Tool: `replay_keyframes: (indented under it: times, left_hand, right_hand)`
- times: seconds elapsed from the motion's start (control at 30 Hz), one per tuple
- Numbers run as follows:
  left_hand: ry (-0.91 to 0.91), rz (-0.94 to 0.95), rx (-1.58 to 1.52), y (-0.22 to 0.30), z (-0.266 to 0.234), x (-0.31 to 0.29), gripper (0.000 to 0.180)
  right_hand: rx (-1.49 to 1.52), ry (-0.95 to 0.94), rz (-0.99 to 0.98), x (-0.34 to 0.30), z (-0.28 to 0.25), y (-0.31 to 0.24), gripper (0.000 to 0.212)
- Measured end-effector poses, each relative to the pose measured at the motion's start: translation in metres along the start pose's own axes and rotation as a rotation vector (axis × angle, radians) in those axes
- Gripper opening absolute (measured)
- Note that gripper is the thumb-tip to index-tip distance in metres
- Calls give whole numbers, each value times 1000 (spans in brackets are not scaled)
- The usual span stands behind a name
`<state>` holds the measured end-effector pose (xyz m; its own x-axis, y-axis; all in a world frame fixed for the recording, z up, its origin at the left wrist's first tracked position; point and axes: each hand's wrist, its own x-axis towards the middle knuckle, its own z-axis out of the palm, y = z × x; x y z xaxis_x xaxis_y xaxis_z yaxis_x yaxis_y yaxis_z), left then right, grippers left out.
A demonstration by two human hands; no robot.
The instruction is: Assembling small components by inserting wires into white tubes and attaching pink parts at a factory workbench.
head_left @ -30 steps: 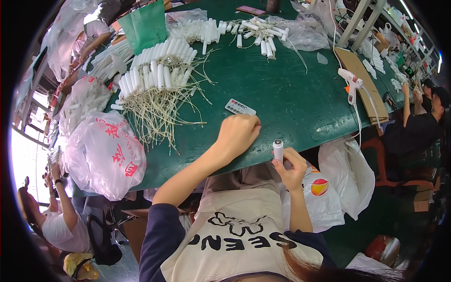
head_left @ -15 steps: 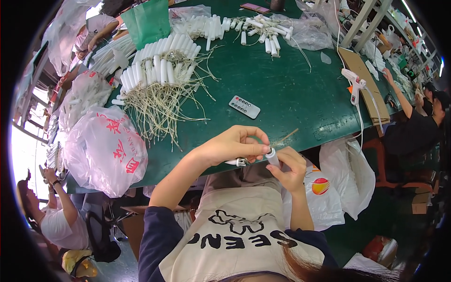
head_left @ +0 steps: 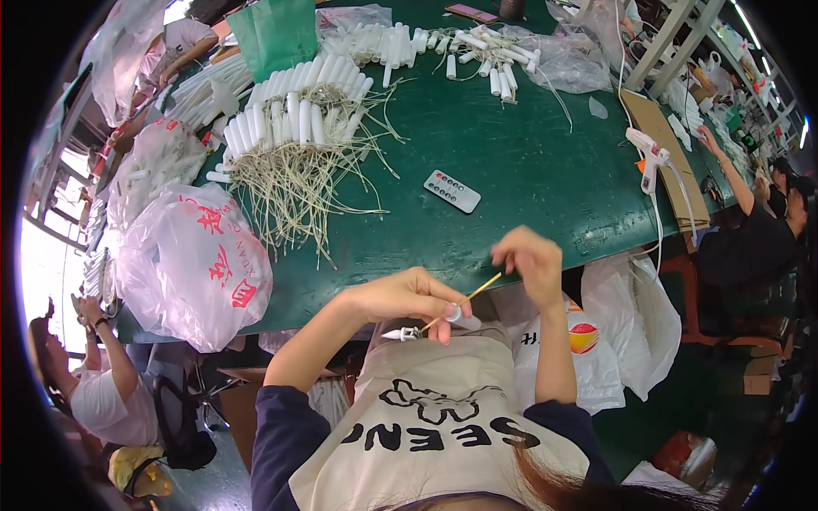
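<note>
Just off the table's front edge, my left hand [head_left: 409, 300] pinches a short white tube [head_left: 464, 318] between closed fingers. A thin yellowish stick or wire [head_left: 484, 287] slants up to the right past those fingertips. Beside that hand, on its left, is a small white pointed piece with a metal fitting [head_left: 404, 334]; how it joins the tube is hidden. My right hand [head_left: 532, 260] is raised to the right, apart from the tube. Its fingers are bent and smeared by motion, so whether they hold anything does not show. A white remote control [head_left: 452, 192] lies on the table ahead.
White tubes with pale wires [head_left: 294, 119] are heaped at the left; more tubes [head_left: 494, 64] lie at the back. A stuffed plastic bag [head_left: 196, 272] sits at the left edge. A glue gun [head_left: 649, 157] with its cord rests on cardboard [head_left: 669, 149] at right. Other people work on both sides.
My right hand has left the tube and moved up and to the right. My left hand has come down toward my body with the tube, and the yellowish stick shows more clearly.
</note>
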<state>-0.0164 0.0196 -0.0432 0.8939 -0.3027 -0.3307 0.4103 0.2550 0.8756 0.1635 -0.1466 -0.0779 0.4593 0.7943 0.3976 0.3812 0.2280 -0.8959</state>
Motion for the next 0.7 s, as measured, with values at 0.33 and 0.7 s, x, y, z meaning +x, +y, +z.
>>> replay_keyframes:
  times: [0.33, 0.7]
  left_hand:
    - [-81, -30, 156, -16, 20, -2, 28]
    - [-28, -86, 171, -30, 30, -9, 30]
  right_hand:
    - [-828, -39, 129, 94, 45, 27, 39]
    - [-600, -109, 252, 82, 29, 29, 40]
